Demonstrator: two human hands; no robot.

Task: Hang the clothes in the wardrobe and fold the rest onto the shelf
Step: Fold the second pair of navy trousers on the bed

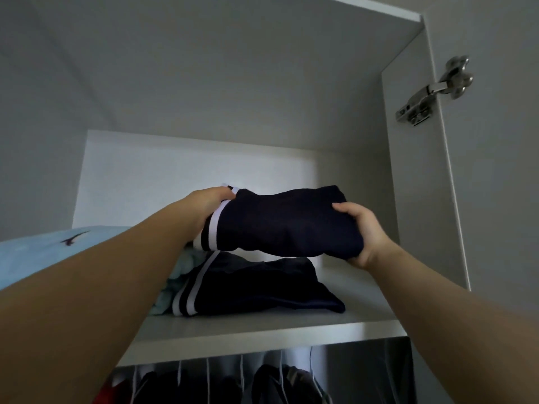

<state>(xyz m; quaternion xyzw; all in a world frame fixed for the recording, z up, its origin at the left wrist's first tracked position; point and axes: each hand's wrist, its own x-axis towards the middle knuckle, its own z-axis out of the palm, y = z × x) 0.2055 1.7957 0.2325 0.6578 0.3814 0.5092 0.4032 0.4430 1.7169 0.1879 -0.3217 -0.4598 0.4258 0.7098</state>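
A folded dark navy garment with white stripes is held above the white wardrobe shelf. My left hand grips its striped left end and my right hand grips its right end, thumb on top. Just below it, a second folded navy garment with white stripes lies on the shelf. The held garment hovers over this one; I cannot tell whether they touch.
A light blue garment lies folded on the shelf's left, with more pale blue cloth behind the navy one. Several clothes on hangers hang under the shelf. The open door with a metal hinge stands at the right.
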